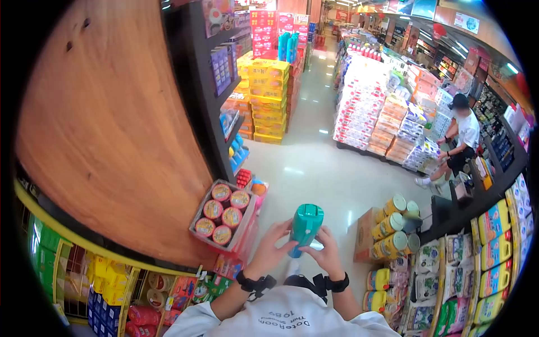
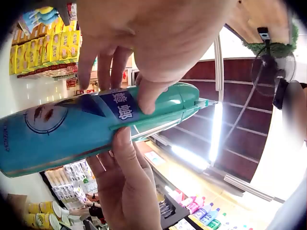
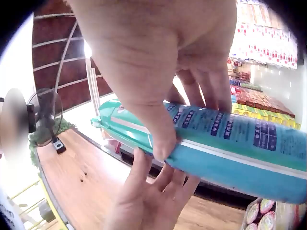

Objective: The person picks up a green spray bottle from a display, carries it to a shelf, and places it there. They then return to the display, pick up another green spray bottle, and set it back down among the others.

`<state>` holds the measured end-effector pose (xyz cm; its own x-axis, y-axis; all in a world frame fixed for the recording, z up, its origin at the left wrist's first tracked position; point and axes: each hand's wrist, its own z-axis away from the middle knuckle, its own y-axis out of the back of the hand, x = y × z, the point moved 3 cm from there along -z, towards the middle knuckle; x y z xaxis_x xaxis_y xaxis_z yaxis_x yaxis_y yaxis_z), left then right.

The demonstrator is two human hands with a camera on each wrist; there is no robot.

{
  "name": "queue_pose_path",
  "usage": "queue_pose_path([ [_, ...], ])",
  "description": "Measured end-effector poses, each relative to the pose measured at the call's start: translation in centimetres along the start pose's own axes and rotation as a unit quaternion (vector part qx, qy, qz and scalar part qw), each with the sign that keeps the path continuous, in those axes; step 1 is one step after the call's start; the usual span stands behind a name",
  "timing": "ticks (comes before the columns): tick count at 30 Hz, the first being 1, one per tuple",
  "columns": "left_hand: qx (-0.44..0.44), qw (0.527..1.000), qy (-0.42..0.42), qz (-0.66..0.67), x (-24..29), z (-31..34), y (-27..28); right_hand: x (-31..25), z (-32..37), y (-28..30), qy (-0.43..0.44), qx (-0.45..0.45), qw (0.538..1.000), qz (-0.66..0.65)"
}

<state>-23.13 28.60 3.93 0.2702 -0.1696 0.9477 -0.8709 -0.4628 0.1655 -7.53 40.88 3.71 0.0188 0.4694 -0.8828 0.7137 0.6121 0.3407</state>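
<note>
A teal spray can (image 1: 306, 224) with a green cap stands upright in front of my chest, held between both hands. My left hand (image 1: 276, 242) grips its left side and my right hand (image 1: 324, 251) grips its right side, low on the can. In the left wrist view the left hand (image 2: 158, 43) wraps its fingers and thumb over the can's blue label (image 2: 120, 106), with the other hand's fingers (image 2: 124, 182) beneath. The right wrist view shows the right hand (image 3: 158, 62) curled round the can (image 3: 230, 139), whose back carries printed text.
A large wooden panel (image 1: 106, 123) fills the left. Below it hangs a tray of cup noodles (image 1: 222, 216). Yellow tins (image 1: 393, 227) on a carton stand to the right. A crouching person (image 1: 461, 140) works at stacked goods across the shiny aisle floor (image 1: 314, 163).
</note>
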Motion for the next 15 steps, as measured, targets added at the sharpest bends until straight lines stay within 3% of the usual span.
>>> queue_pose_path([
  [6,-0.010,0.999,-0.005,0.046,-1.6,-11.4,-3.1,6.0,-9.3,5.0,-0.008,-0.014,0.998,-0.066],
  [15,-0.015,0.999,0.025,0.020,-5.6,-24.4,-5.9,12.5,-19.5,10.2,-0.030,0.010,0.998,-0.056],
])
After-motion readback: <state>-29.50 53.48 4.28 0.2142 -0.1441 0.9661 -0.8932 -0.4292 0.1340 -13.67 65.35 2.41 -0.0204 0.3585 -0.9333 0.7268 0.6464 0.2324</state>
